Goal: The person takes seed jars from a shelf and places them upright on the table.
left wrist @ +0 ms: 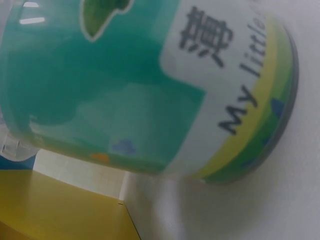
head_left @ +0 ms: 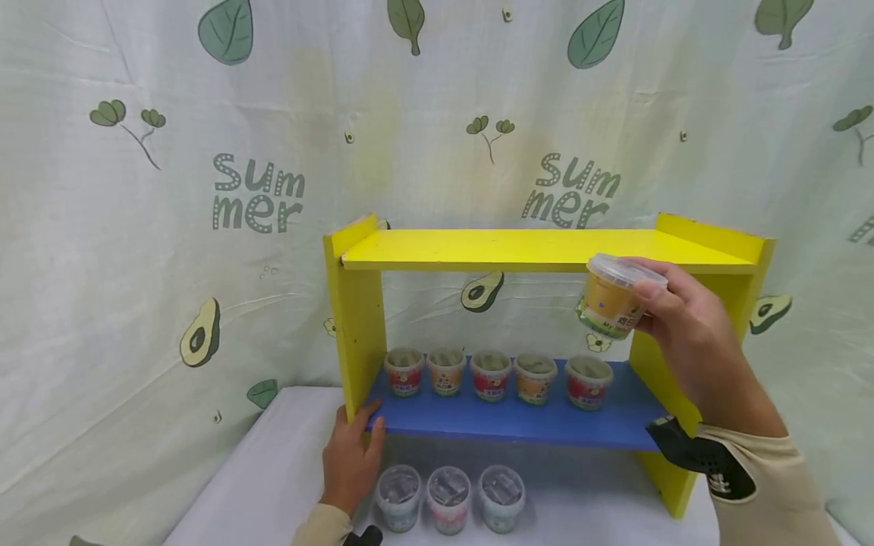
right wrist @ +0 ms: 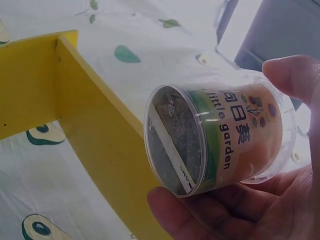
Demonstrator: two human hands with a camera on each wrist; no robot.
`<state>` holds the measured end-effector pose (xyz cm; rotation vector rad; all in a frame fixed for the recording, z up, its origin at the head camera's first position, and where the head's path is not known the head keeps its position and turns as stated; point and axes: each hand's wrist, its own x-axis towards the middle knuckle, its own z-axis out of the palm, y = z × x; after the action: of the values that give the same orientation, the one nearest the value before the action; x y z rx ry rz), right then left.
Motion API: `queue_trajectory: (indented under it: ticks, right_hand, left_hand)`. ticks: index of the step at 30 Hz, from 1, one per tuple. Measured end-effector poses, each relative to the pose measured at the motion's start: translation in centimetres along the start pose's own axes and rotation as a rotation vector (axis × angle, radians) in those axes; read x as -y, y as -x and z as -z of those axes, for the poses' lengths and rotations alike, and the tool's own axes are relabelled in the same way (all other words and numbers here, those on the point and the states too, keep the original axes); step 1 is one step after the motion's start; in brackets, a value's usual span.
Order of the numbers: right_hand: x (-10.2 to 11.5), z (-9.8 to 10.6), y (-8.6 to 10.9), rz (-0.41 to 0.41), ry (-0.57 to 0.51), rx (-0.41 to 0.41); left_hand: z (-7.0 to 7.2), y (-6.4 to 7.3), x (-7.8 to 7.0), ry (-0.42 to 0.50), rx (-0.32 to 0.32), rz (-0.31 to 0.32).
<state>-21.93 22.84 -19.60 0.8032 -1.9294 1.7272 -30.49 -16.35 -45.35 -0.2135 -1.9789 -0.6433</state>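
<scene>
My right hand point(head_left: 690, 334) grips an orange-labelled plastic cup point(head_left: 613, 299) with a clear lid, tilted, in front of the yellow top shelf's edge. In the right wrist view the cup point(right wrist: 235, 135) shows "little garden" lettering and a clear base with dark contents. My left hand point(head_left: 351, 455) rests on the shelf unit's lower left corner, its fingers on the blue shelf and yellow side panel. A green-labelled cup point(left wrist: 110, 90) fills the left wrist view. Several red- and orange-labelled cups point(head_left: 490, 377) stand in a row on the blue shelf point(head_left: 471, 421).
Three clear-lidded cups point(head_left: 448, 497) stand on the white table point(head_left: 259, 462) before the shelf unit. The unit has a yellow top board point(head_left: 492, 249) and yellow side panels point(head_left: 358, 326). Behind it hangs a printed cloth point(head_left: 410, 174) with leaves and avocados.
</scene>
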Motion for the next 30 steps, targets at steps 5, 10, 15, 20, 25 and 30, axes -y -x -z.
queue_trajectory:
  ticks: [5, 10, 15, 20, 25, 30]
  right_hand:
    - [-1.8, -0.1, 1.5, -0.031, 0.007, 0.010]
    - [-3.8, 0.2, 3.1, -0.078, 0.112, -0.008]
    - [-5.9, 0.2, 4.7, -0.191, 0.311, -0.002]
    - [-7.2, -0.2, 5.8, -0.276, 0.294, -0.001]
    - [-7.8, -0.7, 6.7, -0.332, 0.292, -0.008]
    - [-8.7, -1.5, 7.3, -0.333, 0.257, 0.013]
  left_hand:
    - [0.0, 0.2, -0.1, 0.000, -0.013, 0.014]
    - [-0.4, 0.0, -0.2, 0.008, -0.007, 0.007]
    - [-0.7, -0.1, -0.1, -0.010, -0.012, 0.009]
    - [-0.4, -0.1, -0.1, -0.012, -0.010, 0.004]
    - [-0.4, -0.1, -0.1, -0.011, -0.004, 0.010]
    - [-0.4, -0.1, 0.0, -0.015, 0.006, 0.022]
